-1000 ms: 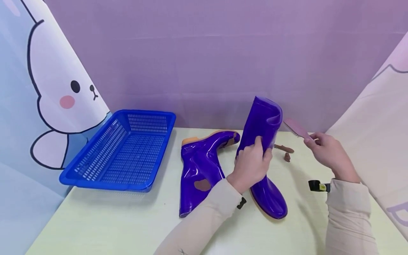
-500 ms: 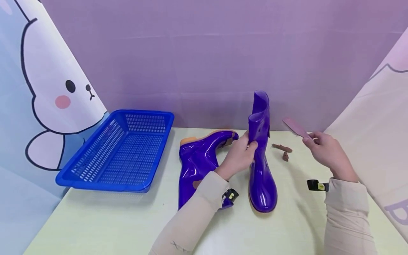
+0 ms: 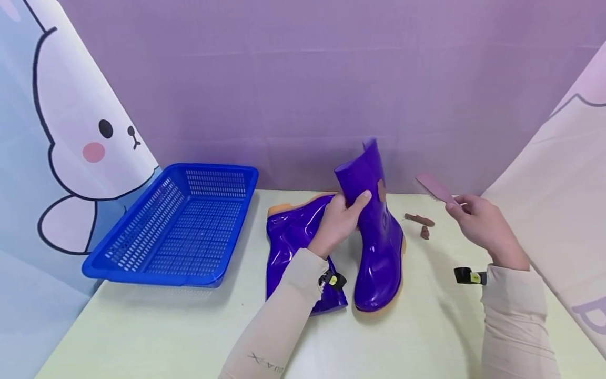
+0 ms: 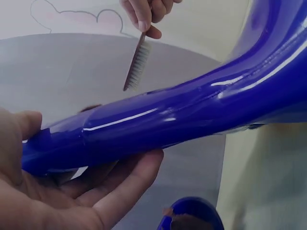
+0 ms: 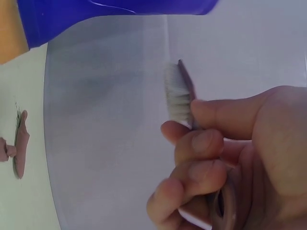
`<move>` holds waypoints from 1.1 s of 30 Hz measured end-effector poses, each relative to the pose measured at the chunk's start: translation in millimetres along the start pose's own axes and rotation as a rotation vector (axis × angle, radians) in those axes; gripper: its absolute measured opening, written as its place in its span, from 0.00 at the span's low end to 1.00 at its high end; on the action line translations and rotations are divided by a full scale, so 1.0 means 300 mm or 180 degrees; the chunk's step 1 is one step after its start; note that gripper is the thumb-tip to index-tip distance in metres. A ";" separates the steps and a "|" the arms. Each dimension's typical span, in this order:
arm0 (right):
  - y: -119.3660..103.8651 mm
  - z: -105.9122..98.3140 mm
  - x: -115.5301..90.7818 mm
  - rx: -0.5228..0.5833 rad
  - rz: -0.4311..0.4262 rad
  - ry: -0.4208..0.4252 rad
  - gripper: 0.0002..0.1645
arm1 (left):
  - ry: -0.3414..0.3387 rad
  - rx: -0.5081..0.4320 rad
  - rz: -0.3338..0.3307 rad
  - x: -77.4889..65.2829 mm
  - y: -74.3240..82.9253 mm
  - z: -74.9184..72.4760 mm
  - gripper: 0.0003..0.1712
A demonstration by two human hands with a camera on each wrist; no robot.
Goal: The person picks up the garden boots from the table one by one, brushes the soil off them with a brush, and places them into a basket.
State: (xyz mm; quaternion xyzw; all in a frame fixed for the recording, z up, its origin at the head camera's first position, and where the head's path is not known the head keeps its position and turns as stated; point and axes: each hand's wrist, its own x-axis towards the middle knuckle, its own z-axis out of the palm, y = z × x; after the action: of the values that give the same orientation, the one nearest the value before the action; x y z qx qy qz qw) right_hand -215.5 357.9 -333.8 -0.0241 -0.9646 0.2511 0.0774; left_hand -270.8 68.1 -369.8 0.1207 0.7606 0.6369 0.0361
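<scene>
Since half a second ago, the glossy purple rubber boot with an orange sole (image 3: 379, 252) has swivelled and its shaft has swung over to the left, bringing a flat brown patch (image 3: 381, 190) into sight on the shaft; the left hand (image 3: 335, 223) has shifted left with it, while the right hand (image 3: 487, 226) has scarcely moved. That boot is the landmark for what follows. It stands tilted over the pale yellow-green tabletop (image 3: 189, 337); whether its sole touches down, I cannot tell.

The left hand grasps the boot by its shaft, thumb in front and fingers behind. To the right of the boot, well apart from it, the right hand clasps the handle of a pink brush with pale bristles (image 3: 434, 187). Between boot and right hand lie a long brown piece (image 3: 418, 219) and a small brown lump (image 3: 425, 232). Just left of the boot, a second purple boot (image 3: 293, 242) lies on its side; farther left is a blue plastic mesh basket (image 3: 151, 278).

The step in hand looks like turning the boot to present its patch for brushing. The next move would call for holding the shaft steady and bringing the bristles onto that patch.
</scene>
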 end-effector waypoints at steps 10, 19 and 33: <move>-0.059 0.058 0.000 0.0420 -0.0481 -0.0003 0.24 | 0.0405 -0.0807 0.0287 0.023 0.006 -0.062 0.27; -0.130 0.121 0.008 0.1066 -0.0745 -0.0489 0.20 | 0.0405 -0.1187 0.0140 0.025 0.028 -0.111 0.19; -0.163 0.184 0.024 0.0969 -0.1033 -0.0797 0.12 | 0.0367 -0.1379 0.0101 0.030 0.024 -0.115 0.16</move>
State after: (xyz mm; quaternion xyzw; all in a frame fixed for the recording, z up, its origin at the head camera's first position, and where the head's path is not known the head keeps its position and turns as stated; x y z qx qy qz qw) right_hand -231.8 289.4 -356.6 0.1742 -0.9089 0.3788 -0.0007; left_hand -285.6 38.1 -355.4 0.0855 0.6048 0.7918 0.0075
